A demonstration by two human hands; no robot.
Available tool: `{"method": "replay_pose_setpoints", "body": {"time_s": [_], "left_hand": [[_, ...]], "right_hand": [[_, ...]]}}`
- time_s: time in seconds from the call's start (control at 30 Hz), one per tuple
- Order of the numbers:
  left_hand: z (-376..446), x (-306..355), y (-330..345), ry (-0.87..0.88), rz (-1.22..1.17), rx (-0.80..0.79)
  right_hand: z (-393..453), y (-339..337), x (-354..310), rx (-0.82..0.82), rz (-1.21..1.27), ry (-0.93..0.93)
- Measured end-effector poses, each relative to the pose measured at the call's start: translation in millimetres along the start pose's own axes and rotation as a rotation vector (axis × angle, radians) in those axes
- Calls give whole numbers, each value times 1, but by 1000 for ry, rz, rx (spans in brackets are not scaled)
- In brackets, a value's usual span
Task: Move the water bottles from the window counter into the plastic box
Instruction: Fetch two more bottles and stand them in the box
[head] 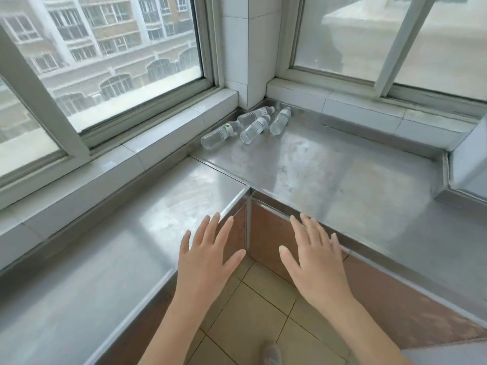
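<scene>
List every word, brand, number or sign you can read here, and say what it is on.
None can be read.
Green-labelled bottle: print too blurred.
Back bottle, middle bottle, right bottle: label print too small and blurred.
Nothing legible on the steel counter or windows.

Honestly nothing readable here. The four water bottles [247, 125] lying on the bench [329, 180] have labels, one [228, 129] with a green patch, but the print is way too small and blurry to make out.
</scene>
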State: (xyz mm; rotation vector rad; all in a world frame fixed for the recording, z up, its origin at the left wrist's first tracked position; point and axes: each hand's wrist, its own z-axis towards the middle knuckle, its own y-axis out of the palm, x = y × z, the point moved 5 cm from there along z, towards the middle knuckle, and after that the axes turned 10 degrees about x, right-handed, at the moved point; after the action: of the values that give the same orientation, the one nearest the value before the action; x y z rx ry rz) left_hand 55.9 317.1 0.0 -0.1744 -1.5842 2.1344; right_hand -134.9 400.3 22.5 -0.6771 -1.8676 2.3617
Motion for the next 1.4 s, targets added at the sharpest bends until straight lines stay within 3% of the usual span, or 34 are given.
{"method": "replay_pose_setpoints", "body": {"time_s": [0.3, 0.63, 0.87, 1.17, 1.27, 1.4], "left_hand": [[127, -10, 55, -119, -15, -4], [331, -46, 154, -86, -3, -18], [462, -79, 217, -56, 4, -38], [531, -122, 299, -189, 105, -263], [525, -114, 303, -160, 128, -195], [517, -97, 291, -19, 142, 65]], "right_hand": [[138, 34, 17, -63, 3, -39], [309, 88, 31, -214, -90, 58], [415, 118, 20, -195, -63, 41], [484, 170, 20, -284, -55, -53], [499, 179, 21, -260, -53, -79], [518, 188, 19, -250, -51, -97]]}}
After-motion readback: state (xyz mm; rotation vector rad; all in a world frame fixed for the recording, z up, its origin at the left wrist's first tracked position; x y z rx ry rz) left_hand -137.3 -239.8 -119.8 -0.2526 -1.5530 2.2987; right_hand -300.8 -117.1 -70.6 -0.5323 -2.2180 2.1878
